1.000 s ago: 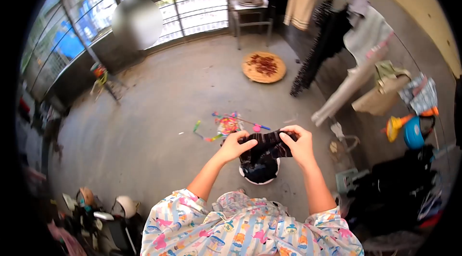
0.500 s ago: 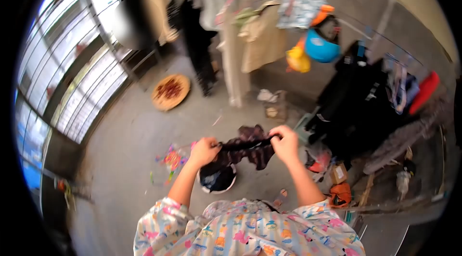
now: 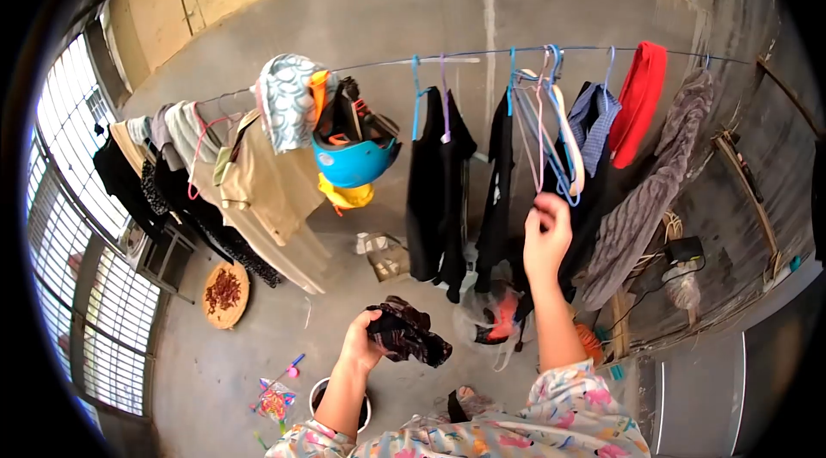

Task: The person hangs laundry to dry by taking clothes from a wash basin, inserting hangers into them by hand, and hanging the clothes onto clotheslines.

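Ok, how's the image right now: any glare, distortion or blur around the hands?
Head view: strong fisheye, with black corners and the top of the grey wall bent into an arc; head view: barred windows at left glare almost white; head view: left hand and right hand look fairly sharp, but the hanging black clothes lose most fold detail.

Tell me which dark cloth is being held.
The bunched, patterned cloth in the left hand; the plain black garments are hanging up instead.
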A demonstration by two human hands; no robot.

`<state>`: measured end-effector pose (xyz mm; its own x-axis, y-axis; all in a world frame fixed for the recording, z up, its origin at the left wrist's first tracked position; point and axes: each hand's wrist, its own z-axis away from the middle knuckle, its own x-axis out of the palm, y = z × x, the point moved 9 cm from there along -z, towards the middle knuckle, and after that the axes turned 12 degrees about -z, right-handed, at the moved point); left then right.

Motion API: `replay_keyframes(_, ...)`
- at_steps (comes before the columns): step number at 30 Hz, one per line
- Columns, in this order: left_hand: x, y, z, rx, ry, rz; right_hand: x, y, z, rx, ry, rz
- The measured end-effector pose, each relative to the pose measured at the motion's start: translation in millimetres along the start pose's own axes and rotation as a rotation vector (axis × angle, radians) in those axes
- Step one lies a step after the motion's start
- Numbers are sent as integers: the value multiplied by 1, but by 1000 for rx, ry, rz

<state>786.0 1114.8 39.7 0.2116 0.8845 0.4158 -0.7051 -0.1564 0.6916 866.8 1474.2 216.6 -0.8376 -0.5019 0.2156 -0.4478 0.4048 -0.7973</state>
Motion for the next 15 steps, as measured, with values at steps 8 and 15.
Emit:
replay_keyframes(8,67,7,-32,114,-82,-25,27,102,-117,143,-126,107)
replay_keyframes(15,98,25,-13,214,-146,-140,17,40,-100,267,-283,-382)
